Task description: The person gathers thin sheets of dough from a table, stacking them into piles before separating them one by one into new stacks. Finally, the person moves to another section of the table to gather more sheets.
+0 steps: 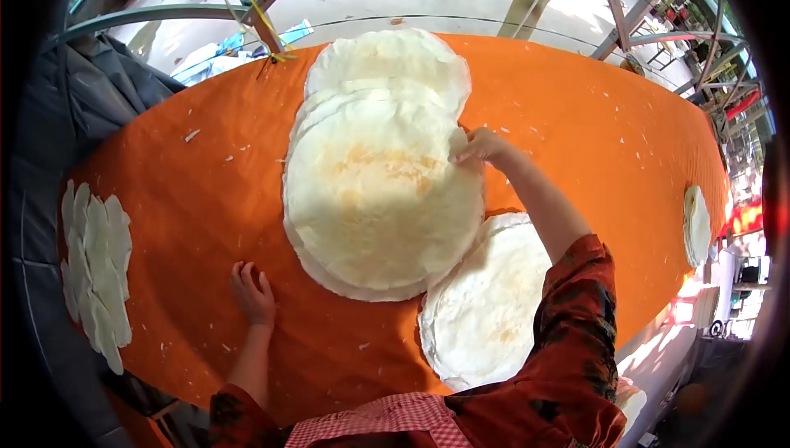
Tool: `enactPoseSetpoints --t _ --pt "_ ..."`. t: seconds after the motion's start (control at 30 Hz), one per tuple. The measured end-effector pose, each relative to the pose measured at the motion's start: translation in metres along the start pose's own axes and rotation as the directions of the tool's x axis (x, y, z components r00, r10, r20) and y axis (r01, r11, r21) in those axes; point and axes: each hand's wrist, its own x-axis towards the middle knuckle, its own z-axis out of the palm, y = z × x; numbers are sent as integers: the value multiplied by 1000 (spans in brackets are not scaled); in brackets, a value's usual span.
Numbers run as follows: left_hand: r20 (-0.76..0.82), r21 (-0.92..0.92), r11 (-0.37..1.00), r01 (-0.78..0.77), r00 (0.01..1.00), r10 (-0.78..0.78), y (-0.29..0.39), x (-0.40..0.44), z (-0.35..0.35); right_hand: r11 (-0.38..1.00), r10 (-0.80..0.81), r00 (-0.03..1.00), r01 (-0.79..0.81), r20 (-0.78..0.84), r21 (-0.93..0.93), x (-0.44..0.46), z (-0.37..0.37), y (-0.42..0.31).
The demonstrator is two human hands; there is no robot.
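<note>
A stack of thin, round, pale flatbreads (378, 201) lies in the middle of the orange-covered table, its top sheet marked with browned patches. My right hand (480, 146) is at the upper right edge of this stack, thumb and fingers closed on the rim of a flatbread. My left hand (253, 292) rests on the orange cover to the left of the stack, fingers apart and holding nothing. Behind the main stack, more flatbreads (387, 57) stick out, partly covered by it. Under my right forearm sits another round stack (485, 308), partly hidden by my sleeve.
Overlapping pale pieces (99, 267) lie along the table's left edge. A small stack (697, 226) stands at the right edge. Crumbs dot the orange cover (592, 152). Metal posts and bars (613, 4) rise beyond the far edge, and a dark tarp (107, 86) hangs at the left.
</note>
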Motion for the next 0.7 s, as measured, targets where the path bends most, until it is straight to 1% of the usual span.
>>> enactPoseSetpoints --t 0.07,0.13,0.17,0.2,0.23,0.27,0.33,0.37,0.43,0.5,0.53,0.57,0.6,0.63,0.67,0.7 --pt "9 -6 1000 23 1000 -23 -2 2 1 986 -151 988 153 -27 65 2 14 -12" --pt "30 -32 998 48 998 -47 0 2 1 940 -327 942 316 -74 -132 -23 23 -80" --pt "36 -25 999 41 999 -40 -2 -2 1 902 -357 927 310 -113 -301 -27 20 -107" --pt "35 -20 999 28 999 -27 -5 -3 3 856 -427 895 355 -129 -376 -19 10 -124" --pt "30 -17 1000 15 999 -15 -7 -1 6 905 -405 899 367 -169 -217 -16 1 -140" --pt "36 -35 999 23 999 -22 -6 0 5 944 -330 921 320 -205 -85 -17 -11 -156" --pt "46 -73 996 51 998 -48 -1 1 2 933 -295 933 328 -208 149 18 -44 -145" --pt "34 -63 996 64 997 -62 -3 -1 4 910 -273 938 323 -212 261 40 -58 -136" --pt "17 -69 995 66 998 -65 -10 -4 13 967 -238 926 253 -292 16 103 -71 -98" --pt "64 11 999 51 997 -51 -25 -11 23 970 -207 886 132 -415 -204 138 -89 -40" --pt "46 20 1000 16 999 -17 -31 -14 25 851 -290 886 65 -361 -522 131 -84 -35" --pt "36 44 999 -10 999 9 -32 -13 25 907 -181 897 -5 -402 -420 134 -85 -33" --pt "75 8 1000 0 997 -1 -22 -6 24 996 -61 914 29 -402 -86 155 -86 -23" --pt "106 -1 1000 26 994 -25 -14 -5 15 993 -36 974 61 -222 106 120 -79 -47" --pt "129 -3 999 53 990 -52 -11 -5 9 964 -98 995 102 -31 246 134 -82 -40" --pt "124 -1 999 38 992 -38 -11 -5 9 966 -89 995 78 34 246 134 -83 -41"
